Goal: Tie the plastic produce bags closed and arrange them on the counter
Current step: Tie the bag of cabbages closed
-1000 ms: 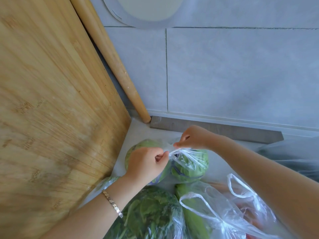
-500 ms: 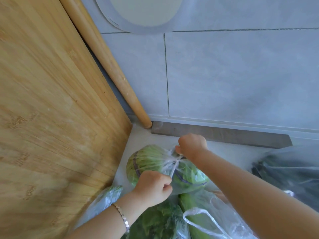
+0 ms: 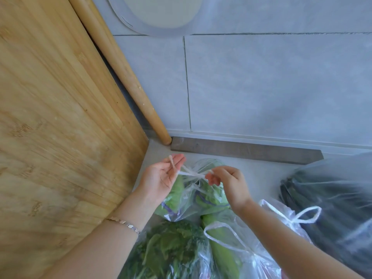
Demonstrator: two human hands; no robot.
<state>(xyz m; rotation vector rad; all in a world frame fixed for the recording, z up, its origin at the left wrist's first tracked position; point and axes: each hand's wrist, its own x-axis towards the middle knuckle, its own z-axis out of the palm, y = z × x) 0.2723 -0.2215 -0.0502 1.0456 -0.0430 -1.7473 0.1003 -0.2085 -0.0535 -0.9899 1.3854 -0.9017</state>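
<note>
A clear plastic bag of pale green cabbage (image 3: 181, 200) lies on the white counter (image 3: 259, 174) near the back wall. Its two twisted handles meet in a knot (image 3: 198, 175) on top. My left hand (image 3: 161, 178) is left of the knot, palm up with straight fingers, and one handle end lies across those fingers. My right hand (image 3: 227, 182) is right of the knot, its curled fingertips pinching the other handle end.
A big bamboo cutting board (image 3: 60, 117) and a rolling pin (image 3: 122, 71) lean at the left. A grey strip (image 3: 241, 151) lies along the tiled wall. In front are a leafy-greens bag (image 3: 171, 248) and a bag with looped handles (image 3: 227, 252); a dark bag (image 3: 332, 208) sits right.
My left hand has gone from a fist near me to palm up left of the knot. My right hand has come from behind the knot to its right side.
</note>
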